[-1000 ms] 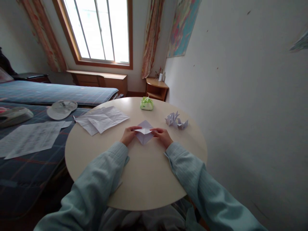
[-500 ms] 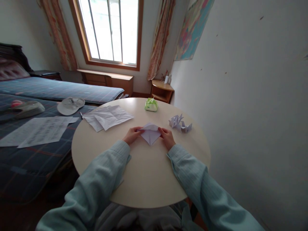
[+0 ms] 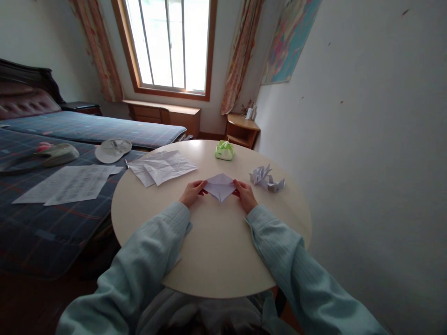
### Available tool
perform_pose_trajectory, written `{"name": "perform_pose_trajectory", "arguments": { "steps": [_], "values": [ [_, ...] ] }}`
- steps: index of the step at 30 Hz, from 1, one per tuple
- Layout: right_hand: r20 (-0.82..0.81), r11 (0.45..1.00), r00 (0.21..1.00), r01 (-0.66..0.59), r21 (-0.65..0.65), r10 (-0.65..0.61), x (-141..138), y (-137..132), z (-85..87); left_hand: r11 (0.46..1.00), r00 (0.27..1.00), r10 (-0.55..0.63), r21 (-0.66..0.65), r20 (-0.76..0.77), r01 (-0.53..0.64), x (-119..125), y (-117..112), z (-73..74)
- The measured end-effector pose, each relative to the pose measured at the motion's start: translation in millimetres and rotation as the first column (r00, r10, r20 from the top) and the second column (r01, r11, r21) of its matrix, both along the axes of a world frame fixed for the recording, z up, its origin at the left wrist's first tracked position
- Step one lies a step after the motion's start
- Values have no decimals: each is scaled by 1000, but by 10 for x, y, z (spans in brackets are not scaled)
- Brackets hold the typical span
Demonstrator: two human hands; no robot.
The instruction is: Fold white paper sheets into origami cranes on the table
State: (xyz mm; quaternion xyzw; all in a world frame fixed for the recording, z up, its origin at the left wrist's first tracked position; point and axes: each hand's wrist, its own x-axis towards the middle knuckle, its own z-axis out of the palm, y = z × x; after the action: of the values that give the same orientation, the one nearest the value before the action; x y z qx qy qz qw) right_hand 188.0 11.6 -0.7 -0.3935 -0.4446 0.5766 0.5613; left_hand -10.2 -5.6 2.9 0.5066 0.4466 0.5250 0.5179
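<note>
A partly folded white paper (image 3: 220, 186) lies on the round beige table (image 3: 213, 251) in front of me. My left hand (image 3: 191, 192) pinches its left corner with closed fingers. My right hand (image 3: 246, 195) pinches its right corner the same way. The paper forms a pointed shape with its tip toward me. Two finished folded paper figures (image 3: 266, 178) sit to the right of my right hand.
Creased loose sheets (image 3: 161, 168) lie at the table's left rear, and a green tissue pack (image 3: 224, 150) at the back. A bed (image 3: 52, 195) on the left carries printed papers (image 3: 68, 184) and a cap (image 3: 112, 150). A white wall runs close along the right.
The upper flap of the paper has been opened outward, so the shape is wider and flatter. Both hands stay on its side corners. The view has shifted a little.
</note>
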Motion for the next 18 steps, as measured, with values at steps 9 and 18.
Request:
{"name": "perform_pose_trajectory", "arguments": {
  "steps": [9,18],
  "values": [
    [12,999,1000,1,-39,-1,-5,16,-2,997,997,66,25,34,-67,-37,44,-36],
    [20,997,999,-36,-70,38,-15,9,-4,998,998,67,15,11,-68,-37,32,-30]
  ]
}}
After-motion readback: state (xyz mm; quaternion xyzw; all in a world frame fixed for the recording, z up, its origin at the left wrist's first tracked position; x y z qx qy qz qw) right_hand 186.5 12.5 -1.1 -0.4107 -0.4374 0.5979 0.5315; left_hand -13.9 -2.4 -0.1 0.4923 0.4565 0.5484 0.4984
